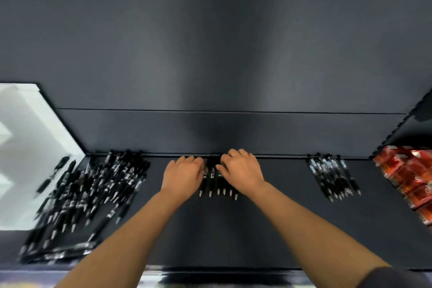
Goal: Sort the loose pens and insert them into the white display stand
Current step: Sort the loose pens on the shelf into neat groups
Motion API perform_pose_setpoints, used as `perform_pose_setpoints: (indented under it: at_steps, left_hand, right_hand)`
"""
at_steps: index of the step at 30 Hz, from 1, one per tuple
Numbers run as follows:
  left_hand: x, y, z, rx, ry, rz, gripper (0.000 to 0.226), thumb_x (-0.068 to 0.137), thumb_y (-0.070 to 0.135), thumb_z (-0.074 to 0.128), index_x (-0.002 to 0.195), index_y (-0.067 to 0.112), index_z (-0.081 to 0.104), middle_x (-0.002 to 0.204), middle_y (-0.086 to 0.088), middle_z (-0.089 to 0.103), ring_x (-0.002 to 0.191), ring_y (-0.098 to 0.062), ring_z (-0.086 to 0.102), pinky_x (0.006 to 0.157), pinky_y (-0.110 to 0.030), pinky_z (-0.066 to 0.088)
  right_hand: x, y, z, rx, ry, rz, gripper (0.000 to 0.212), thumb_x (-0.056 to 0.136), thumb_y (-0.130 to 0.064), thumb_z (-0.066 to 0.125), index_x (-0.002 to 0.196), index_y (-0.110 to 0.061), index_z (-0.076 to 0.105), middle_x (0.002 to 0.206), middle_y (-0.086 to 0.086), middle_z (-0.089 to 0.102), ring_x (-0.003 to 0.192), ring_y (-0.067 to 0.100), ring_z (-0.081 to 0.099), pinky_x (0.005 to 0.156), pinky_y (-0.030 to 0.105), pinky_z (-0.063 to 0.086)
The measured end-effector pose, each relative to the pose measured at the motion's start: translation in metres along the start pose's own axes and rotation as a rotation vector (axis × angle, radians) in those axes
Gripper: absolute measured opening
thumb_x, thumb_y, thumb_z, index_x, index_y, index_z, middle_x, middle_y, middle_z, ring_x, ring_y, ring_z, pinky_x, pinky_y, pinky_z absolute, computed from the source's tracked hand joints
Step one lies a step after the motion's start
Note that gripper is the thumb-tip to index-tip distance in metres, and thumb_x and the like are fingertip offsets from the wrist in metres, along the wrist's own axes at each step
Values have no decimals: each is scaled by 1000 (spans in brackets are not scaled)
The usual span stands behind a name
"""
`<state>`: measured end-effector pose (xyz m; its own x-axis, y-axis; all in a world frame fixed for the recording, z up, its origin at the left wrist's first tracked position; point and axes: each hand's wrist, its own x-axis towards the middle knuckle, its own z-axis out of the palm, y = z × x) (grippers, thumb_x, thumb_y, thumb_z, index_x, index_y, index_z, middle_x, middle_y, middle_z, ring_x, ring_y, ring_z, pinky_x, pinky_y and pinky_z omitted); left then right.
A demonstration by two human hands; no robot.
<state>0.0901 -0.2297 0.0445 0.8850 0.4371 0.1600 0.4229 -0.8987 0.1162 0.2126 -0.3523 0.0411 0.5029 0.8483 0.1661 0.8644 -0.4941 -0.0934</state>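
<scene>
Pens (217, 186) in a short centre-frame row sit between left hand (183, 175) and right hand (242, 170), whose curled fingers clasp their far ends, seemingly squaring a sorted batch; next they need lifting together toward the white display stand (28, 138), left edge.

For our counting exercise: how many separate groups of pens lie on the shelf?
3: big pile at left, row between left hand and right hand, small bunch at right.

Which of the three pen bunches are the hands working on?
The small middle row, between the left hand and right hand; the big jumbled pile at left and the neat bunch at right lie apart.
</scene>
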Motion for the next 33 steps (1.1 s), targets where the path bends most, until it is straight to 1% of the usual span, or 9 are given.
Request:
perform_pose_setpoints:
  at_steps: [4,7,10,14,17,23,26,29,33]
  left_hand:
    - [-23,-58,-15,-27,20,-12,17,93,32,43,102,21,53,102,2,63,100,-22,58,78,-34,41]
    - [-39,-95,-20,-59,-14,-52,18,93,31,44,106,21,52,104,1,61,99,-22,58,75,-34,44]
    - [-55,-128,-20,-122,-86,-135,17,93,29,44,108,21,50,107,1,59,99,-22,58,73,-34,47]
    - [-70,-161,-18,-175,-178,-256,23,92,25,46,115,23,51,118,0,56,104,-26,58,78,-37,49]
    - [-77,-177,-16,-182,-211,-333,29,91,21,47,120,24,51,117,-1,53,104,-25,58,78,-36,49]
    - [-77,-186,-13,-166,-248,-351,33,91,16,47,124,21,50,117,-5,50,109,-29,55,83,-43,49]
    - [-70,-187,-10,-124,-278,-336,34,92,15,46,125,21,49,120,-6,47,114,-28,51,88,-45,48]
    - [-61,-186,-5,-87,-291,-326,38,92,13,43,128,23,48,124,-6,45,119,-28,46,93,-42,46]
    - [-50,-183,3,-21,-345,-324,43,92,7,42,131,24,45,125,-6,42,120,-27,42,91,-40,46]
  right_hand:
    - [17,-66,4,73,-14,-33,34,98,-42,40,108,-16,61,108,3,60,102,25,56,81,36,43]
    - [25,-102,10,99,-51,-59,31,98,-39,40,108,-17,60,108,3,61,101,25,58,77,34,44]
    - [31,-128,16,126,-135,-65,27,98,-36,40,112,-20,57,112,2,60,102,26,58,79,36,46]
    - [41,-151,24,178,-287,-69,30,98,-33,40,124,-24,53,123,2,56,111,27,54,85,36,44]
    - [51,-160,29,195,-404,-85,35,98,-33,42,132,-26,48,129,3,52,117,27,51,91,38,42]
    - [70,-167,43,247,-508,-111,37,98,-32,44,135,-27,46,128,4,50,117,26,50,91,37,43]
    - [81,-168,46,266,-526,-123,38,98,-32,45,136,-28,46,131,4,49,119,25,49,91,36,42]
    - [92,-164,50,287,-538,-126,39,98,-31,45,136,-27,46,133,4,49,122,24,47,91,33,40]
    - [101,-162,55,347,-552,-111,39,97,-30,46,135,-25,47,131,3,54,120,23,50,89,31,40]
